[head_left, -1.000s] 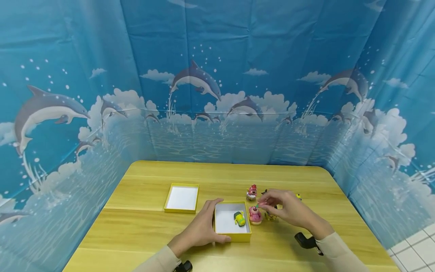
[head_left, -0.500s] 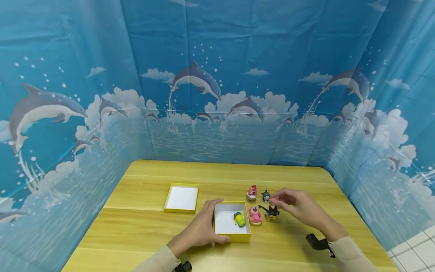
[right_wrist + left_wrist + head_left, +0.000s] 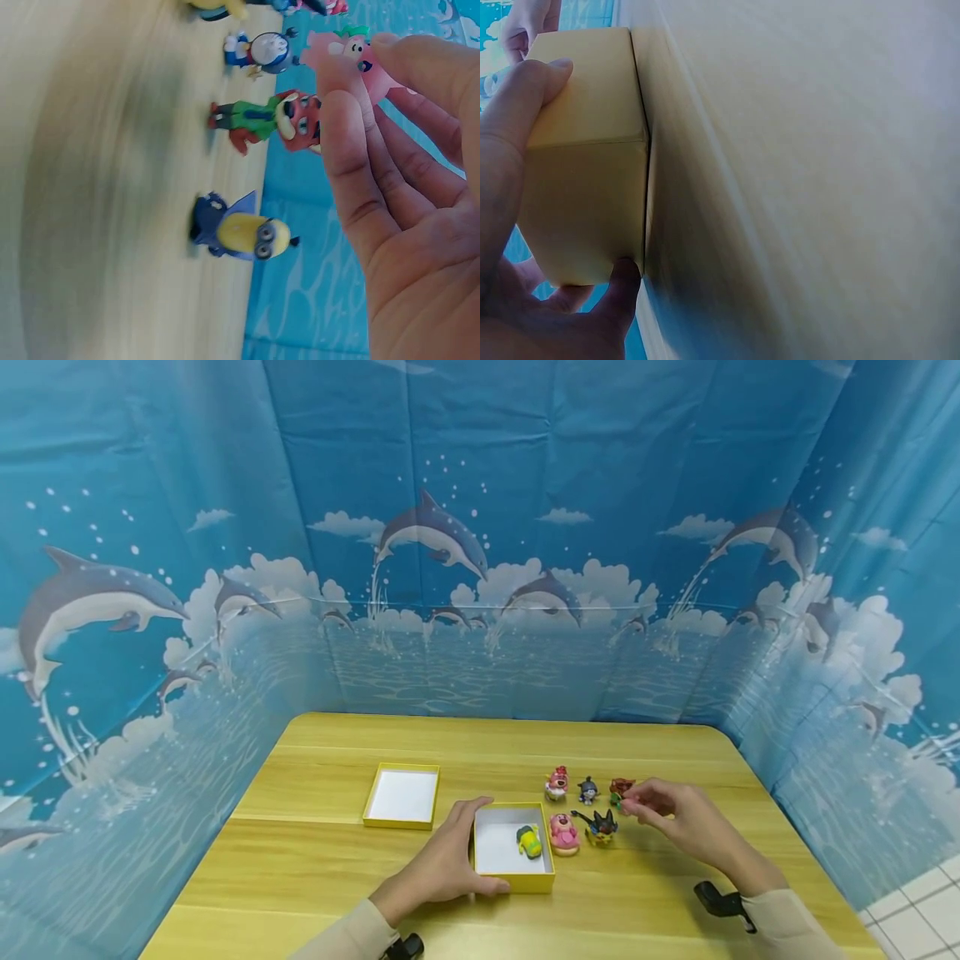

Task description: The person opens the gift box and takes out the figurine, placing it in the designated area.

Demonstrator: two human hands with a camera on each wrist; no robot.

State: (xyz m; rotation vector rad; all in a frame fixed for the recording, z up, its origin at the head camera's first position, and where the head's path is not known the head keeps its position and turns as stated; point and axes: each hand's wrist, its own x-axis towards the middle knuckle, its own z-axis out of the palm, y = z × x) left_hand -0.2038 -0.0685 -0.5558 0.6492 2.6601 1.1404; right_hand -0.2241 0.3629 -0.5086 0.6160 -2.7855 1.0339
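Observation:
My left hand (image 3: 442,860) grips the left side of an open yellow box (image 3: 528,883), thumb at its front and fingers towards the back. In the left wrist view, thumb and fingers span the box's wall (image 3: 585,202). Inside the box lies a yellow toy figurine with a grey-green top (image 3: 528,841). My right hand (image 3: 682,818) pinches a pink toy figurine with a bit of green (image 3: 356,64) between thumb and fingers, above the table. Close by stand a fox figurine in green (image 3: 259,120) and a minion figurine (image 3: 244,234), which my hand hides in the head view.
A shallow yellow-rimmed lid (image 3: 403,797) lies left of the box. Right of the box stand a pink figurine (image 3: 564,835), a black-eared figurine (image 3: 601,828), a red-topped figurine (image 3: 557,783) and a small grey figurine (image 3: 588,791). A dolphin-print curtain (image 3: 480,660) surrounds the wooden table (image 3: 300,860).
My right hand has moved to the right with the pink figurine, past the standing figurines. The grey, black-eared and fox figurines have come into sight. My left hand stays on the box.

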